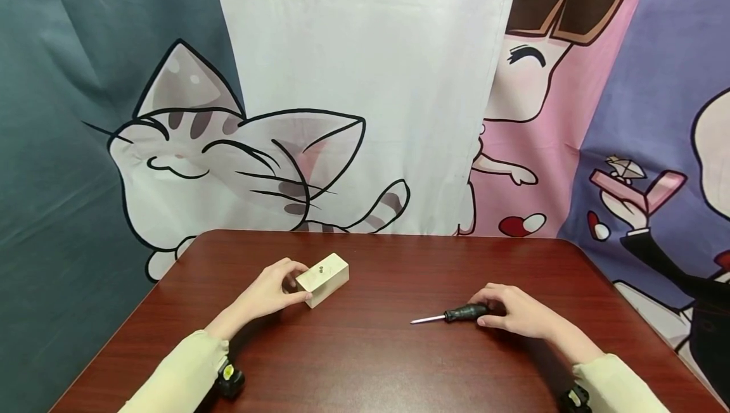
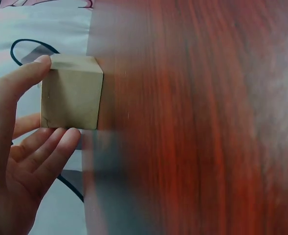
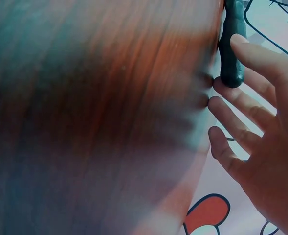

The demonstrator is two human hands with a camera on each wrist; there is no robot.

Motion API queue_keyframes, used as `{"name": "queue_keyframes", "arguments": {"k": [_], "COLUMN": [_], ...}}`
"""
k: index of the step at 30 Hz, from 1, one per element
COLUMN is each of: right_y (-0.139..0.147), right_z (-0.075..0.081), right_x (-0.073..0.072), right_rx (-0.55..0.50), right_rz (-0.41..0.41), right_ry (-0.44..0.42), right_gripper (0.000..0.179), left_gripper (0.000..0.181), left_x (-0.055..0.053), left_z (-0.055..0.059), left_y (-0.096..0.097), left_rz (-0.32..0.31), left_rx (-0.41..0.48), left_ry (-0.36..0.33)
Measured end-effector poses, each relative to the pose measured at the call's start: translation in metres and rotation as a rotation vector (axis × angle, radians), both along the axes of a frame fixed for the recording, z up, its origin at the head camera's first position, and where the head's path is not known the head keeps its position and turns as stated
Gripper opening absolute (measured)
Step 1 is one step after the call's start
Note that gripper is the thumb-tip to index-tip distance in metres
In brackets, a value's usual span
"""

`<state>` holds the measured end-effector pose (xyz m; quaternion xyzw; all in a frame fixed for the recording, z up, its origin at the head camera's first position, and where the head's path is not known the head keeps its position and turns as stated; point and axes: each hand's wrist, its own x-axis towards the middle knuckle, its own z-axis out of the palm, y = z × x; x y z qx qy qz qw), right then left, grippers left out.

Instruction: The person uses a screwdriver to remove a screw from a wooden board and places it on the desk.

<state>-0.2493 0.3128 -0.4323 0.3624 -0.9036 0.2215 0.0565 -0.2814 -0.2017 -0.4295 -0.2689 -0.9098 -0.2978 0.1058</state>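
Note:
A pale wooden block (image 1: 324,281) is gripped at its left end by my left hand (image 1: 272,287), thumb on the near side. One small screw-like piece (image 1: 321,269) shows on the block's top face. In the left wrist view the block (image 2: 71,98) presents a flat end, with thumb and fingers on opposite sides of it. At the right, my right hand (image 1: 516,311) pinches the butt of a screwdriver's black handle (image 1: 464,313). Its metal shaft (image 1: 428,320) points left. The right wrist view shows the thumb (image 3: 239,41) against the handle, with the lower fingers spread.
Both hands work over a reddish-brown wooden table (image 1: 365,362). Behind its far edge hangs a printed cloth (image 1: 365,52) with a cartoon cat and figures. Bare tabletop lies between the block and the screwdriver.

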Motion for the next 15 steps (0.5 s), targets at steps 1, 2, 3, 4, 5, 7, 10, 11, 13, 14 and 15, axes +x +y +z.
{"name": "queue_keyframes", "arguments": {"k": [1,2,3,4,5,7,10,11,13,14,15], "right_y": [0.000,0.000,0.000,0.000,0.000,0.000,0.000,0.000,-0.001,0.000,0.000], "right_z": [0.000,-0.001,-0.001,-0.002,-0.002,-0.003,-0.004,-0.005,-0.006,-0.006,-0.006], "right_x": [0.000,0.000,-0.001,-0.001,-0.001,-0.001,-0.002,-0.002,-0.003,-0.003,-0.003], "right_rx": [-0.002,-0.003,-0.004,-0.004,-0.005,-0.005,0.000,0.000,-0.002,-0.007,-0.011], "right_rz": [0.000,0.000,-0.001,-0.001,0.000,0.004,0.012,0.013,0.013,0.011,0.009], "right_ry": [0.003,0.006,0.011,0.016,0.022,0.036,0.057,0.062,0.069,0.072,0.075], "right_gripper": [0.023,0.023,0.023,0.023,0.023,0.024,0.023,0.022,0.020,0.020,0.019], "left_gripper": [0.047,0.047,0.047,0.047,0.047,0.047,0.047,0.048,0.047,0.047,0.047], "left_x": [0.001,0.001,0.001,0.001,0.001,0.002,0.002,0.003,0.003,0.003,0.003], "left_z": [-0.001,-0.001,-0.002,-0.002,-0.003,-0.003,-0.003,-0.002,-0.002,-0.002,-0.002], "left_y": [0.001,0.002,0.002,0.003,0.004,0.006,0.009,0.010,0.012,0.013,0.014], "left_rz": [0.008,0.015,0.022,0.029,0.036,0.052,0.072,0.076,0.078,0.075,0.072], "left_rx": [0.012,0.023,0.034,0.044,0.055,0.075,0.104,0.114,0.136,0.149,0.161], "left_ry": [-0.016,-0.028,-0.041,-0.054,-0.065,-0.084,-0.107,-0.114,-0.131,-0.142,-0.151]}}
